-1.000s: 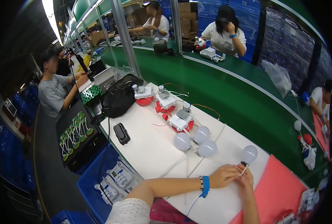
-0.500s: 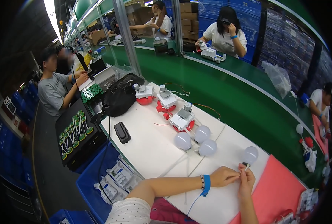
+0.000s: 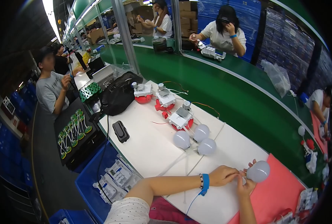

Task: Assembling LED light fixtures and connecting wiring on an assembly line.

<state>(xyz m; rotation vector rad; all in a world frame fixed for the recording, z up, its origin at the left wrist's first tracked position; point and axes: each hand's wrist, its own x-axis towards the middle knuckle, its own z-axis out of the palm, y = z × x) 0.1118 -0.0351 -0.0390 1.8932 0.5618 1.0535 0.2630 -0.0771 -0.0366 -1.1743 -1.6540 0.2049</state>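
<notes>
Head view showed your right hand (image 3: 248,185) cupping a white bulb (image 3: 258,171) near the surface's (image 3: 147,142) near edge, left hand (image 3: 223,175) pinching its base; three bulbs (image 3: 195,139) lay mid-surface, well apart.

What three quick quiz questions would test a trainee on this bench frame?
1. True or false: the right hand holds a white bulb.
2. How many loose white bulbs lie on the white table beside the red-based fixtures?
3. What is on the left hand's wrist: A a blue strap, B a watch, C nothing?

Key: 1 true; 2 three; 3 A.
</notes>
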